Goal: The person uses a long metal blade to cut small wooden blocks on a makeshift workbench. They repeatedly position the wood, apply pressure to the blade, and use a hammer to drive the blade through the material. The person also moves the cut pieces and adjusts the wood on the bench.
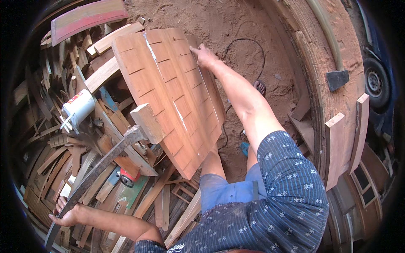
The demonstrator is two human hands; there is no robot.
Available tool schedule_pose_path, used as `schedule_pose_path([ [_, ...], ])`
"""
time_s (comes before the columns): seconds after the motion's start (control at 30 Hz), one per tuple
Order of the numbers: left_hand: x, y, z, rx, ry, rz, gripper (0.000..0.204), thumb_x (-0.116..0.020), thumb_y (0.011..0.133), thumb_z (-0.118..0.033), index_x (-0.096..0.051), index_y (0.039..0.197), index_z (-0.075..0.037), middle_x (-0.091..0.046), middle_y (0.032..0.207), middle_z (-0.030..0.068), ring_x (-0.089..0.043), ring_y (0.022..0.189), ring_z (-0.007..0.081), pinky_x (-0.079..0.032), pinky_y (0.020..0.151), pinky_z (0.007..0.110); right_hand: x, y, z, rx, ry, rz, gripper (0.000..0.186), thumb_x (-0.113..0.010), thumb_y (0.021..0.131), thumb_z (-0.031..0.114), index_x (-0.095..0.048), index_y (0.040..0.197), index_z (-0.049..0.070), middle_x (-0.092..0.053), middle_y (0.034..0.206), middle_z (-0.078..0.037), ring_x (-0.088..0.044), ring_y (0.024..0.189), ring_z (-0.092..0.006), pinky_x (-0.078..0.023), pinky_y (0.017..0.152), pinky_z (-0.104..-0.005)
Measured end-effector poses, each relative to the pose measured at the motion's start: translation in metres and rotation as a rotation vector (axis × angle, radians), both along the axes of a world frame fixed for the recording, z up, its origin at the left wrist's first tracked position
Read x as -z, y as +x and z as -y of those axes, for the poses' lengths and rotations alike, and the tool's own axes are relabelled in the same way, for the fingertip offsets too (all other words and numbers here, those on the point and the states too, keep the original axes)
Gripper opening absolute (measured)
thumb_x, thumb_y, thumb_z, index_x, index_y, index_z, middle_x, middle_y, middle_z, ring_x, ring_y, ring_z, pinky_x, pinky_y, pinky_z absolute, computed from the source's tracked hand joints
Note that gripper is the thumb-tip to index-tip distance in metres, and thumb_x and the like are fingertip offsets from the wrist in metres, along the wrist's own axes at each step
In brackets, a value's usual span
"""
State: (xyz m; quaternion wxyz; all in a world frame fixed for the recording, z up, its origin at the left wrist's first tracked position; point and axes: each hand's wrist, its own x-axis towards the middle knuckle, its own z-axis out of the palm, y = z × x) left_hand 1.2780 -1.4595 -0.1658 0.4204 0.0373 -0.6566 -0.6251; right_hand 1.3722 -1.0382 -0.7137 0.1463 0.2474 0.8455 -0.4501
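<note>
A wide wooden panel [177, 97] of joined boards, scored with short dark slits and streaked with white glue, stands tilted in front of me. My right hand [204, 55] grips its far right edge, the fingers bent over the wood. To the lower left, my left hand [65, 214] is closed around the long metal bar of a bar clamp [99, 168]. The clamp's jaw sits against a wood block [147, 123], which lies at the panel's left edge. The panel hides the clamp's far side.
Scrap boards [50, 160] are heaped at left, with a white tub [79, 107] and a red object [127, 177] among them. An axe [337, 80] lies on a thick timber slab [312, 55] at right. A black cable [263, 52] loops over the dirt. A blue vehicle [377, 80] stands beyond.
</note>
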Motion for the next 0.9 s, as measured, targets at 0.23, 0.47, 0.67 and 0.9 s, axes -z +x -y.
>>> schedule_pose_path([
  [0.23, -0.006, -0.008, 0.021, 0.031, -0.011, 0.001, 0.035, -0.069, 0.087, -0.033, -0.046, 0.082, -0.008, -0.034, 0.066, 0.0032, -0.035, 0.060, 0.0185, -0.029, 0.056, 0.035, 0.002, 0.070, 0.048, 0.064, -0.182, -0.032, 0.081, -0.054, 0.082, -0.008, -0.042, 0.155, 0.027, -0.047, 0.136, -0.020, -0.052, 0.128, -0.0384, -0.045, 0.108, -0.0438],
  [0.47, -0.002, 0.006, -0.035, -0.105, -0.021, -0.041, 0.032, -0.066, 0.087, -0.032, -0.045, 0.082, -0.009, -0.036, 0.070, 0.0051, -0.036, 0.060, 0.0197, -0.033, 0.058, 0.036, 0.007, 0.117, 0.075, 0.175, -0.211, -0.034, 0.082, -0.052, 0.080, -0.012, -0.046, 0.153, 0.025, -0.048, 0.137, -0.016, -0.052, 0.127, -0.0371, -0.044, 0.108, -0.0427],
  [0.67, -0.022, -0.011, 0.040, -0.015, -0.046, -0.021, 0.033, -0.066, 0.087, -0.033, -0.048, 0.090, -0.005, -0.042, 0.088, 0.0156, -0.048, 0.082, 0.0329, -0.044, 0.078, 0.053, -0.012, 0.178, 0.095, 0.081, -0.205, 0.005, 0.077, -0.046, 0.080, -0.014, -0.052, 0.149, 0.021, -0.049, 0.137, -0.018, -0.051, 0.129, -0.0372, -0.044, 0.109, -0.0413],
  [0.9, -0.020, -0.006, 0.016, -0.021, 0.000, 0.051, 0.037, -0.065, 0.089, -0.034, -0.048, 0.099, -0.003, -0.041, 0.111, 0.0224, -0.047, 0.110, 0.0396, -0.038, 0.101, 0.064, -0.030, 0.232, 0.127, 0.028, -0.188, 0.135, 0.083, -0.050, 0.079, -0.013, -0.046, 0.153, 0.024, -0.048, 0.138, -0.018, -0.051, 0.129, -0.0379, -0.045, 0.108, -0.0429],
])
